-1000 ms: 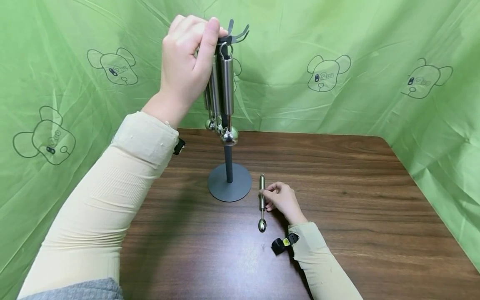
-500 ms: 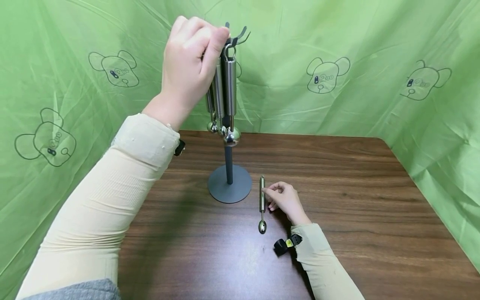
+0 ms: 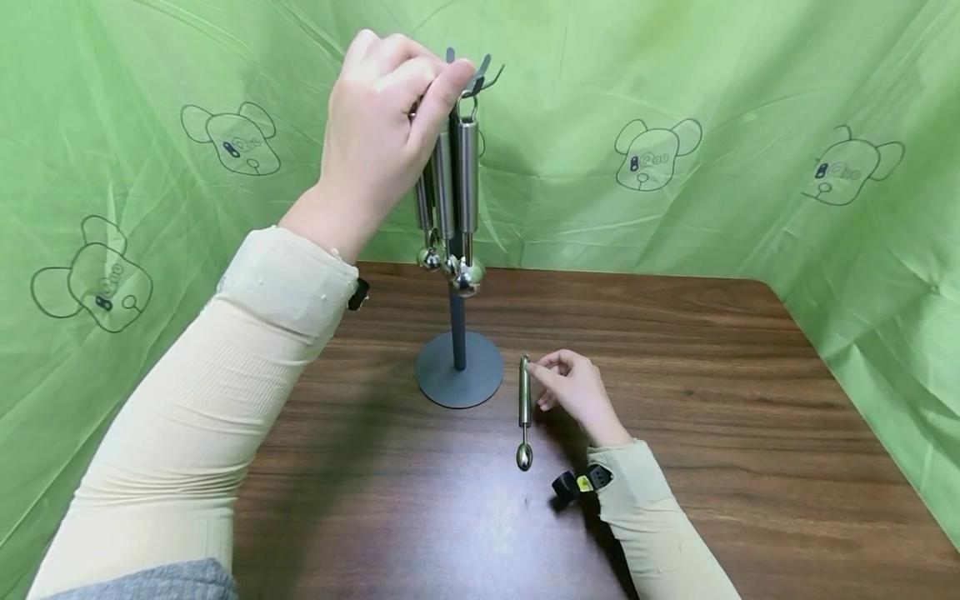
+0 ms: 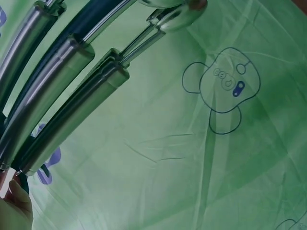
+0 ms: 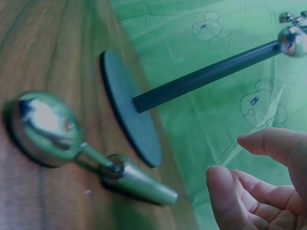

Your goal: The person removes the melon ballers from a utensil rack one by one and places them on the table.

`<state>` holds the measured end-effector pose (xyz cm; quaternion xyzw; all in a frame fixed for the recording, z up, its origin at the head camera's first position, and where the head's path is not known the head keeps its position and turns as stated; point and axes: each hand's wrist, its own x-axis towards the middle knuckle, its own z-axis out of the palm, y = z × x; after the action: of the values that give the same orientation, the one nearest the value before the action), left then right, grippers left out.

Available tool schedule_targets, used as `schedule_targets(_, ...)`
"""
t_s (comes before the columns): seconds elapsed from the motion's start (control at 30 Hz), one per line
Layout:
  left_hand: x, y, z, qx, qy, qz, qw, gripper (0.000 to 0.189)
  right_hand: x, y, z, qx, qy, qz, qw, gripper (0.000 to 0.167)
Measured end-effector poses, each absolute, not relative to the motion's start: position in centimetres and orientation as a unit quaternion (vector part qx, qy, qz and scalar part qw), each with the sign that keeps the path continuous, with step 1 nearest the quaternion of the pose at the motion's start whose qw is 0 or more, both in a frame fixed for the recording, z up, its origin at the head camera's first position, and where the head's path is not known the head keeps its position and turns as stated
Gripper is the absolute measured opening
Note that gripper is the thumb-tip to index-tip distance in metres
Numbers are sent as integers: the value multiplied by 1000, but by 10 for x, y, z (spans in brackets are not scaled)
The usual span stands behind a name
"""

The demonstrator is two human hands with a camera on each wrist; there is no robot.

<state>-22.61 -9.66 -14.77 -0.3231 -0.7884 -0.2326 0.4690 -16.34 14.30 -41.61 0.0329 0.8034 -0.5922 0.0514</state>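
Observation:
My left hand [image 3: 386, 121] grips the top of a dark grey hook stand [image 3: 458, 321], its fingers curled around the hooks. Several steel melon ballers [image 3: 467, 179] hang there by wire loops, round bowls downward. In the left wrist view, their tubular handles [image 4: 76, 110] run close by that hand's fingertips [image 4: 19, 191]. One more melon baller [image 3: 524, 392] lies on the table right of the stand's base, bowl toward me. My right hand [image 3: 573, 387] hovers beside its handle. The right wrist view shows a gap between thumb [image 5: 223, 191] and index finger [image 5: 268, 143], nothing held.
The round stand base [image 5: 129, 108] rests on a brown wood-grain table [image 3: 712, 400]. Green curtains [image 3: 555, 75] printed with cartoon bear heads surround the table's back and sides. A black wrist camera [image 3: 573, 483] is strapped at my right cuff.
The hooks and hanging melon ballers have swung rightward, my left thumb moving right with them. My right hand has shifted forward along the lying melon baller's handle, which stays put.

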Motion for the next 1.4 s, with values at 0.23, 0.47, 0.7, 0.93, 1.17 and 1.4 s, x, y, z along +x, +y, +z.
schedule_targets(0.23, -221, -93, -146, -309, -799, -226, 464, 44, -160, 140, -394, 13, 806, -591, 27, 28)
schedule_targets(0.47, -220, -91, -148, -301, -802, -216, 468, 45, -157, 138, -379, -2, 811, -585, 18, 31)
schedule_targets(0.7, -218, -89, -150, -281, -805, -210, 478, 42, -158, 138, -363, -18, 808, -589, 19, 35)
schedule_targets(0.93, -217, -88, -147, -237, -822, -207, 474, 40, -161, 137, -348, -36, 802, -597, 2, 31)
schedule_targets(1.17, -217, -92, -145, -239, -827, -220, 458, 38, -165, 135, -337, -59, 799, -599, -11, 32)
schedule_targets(1.4, -219, -98, -142, -245, -821, -250, 452, 34, -171, 133, -319, -91, 789, -607, -25, 34)
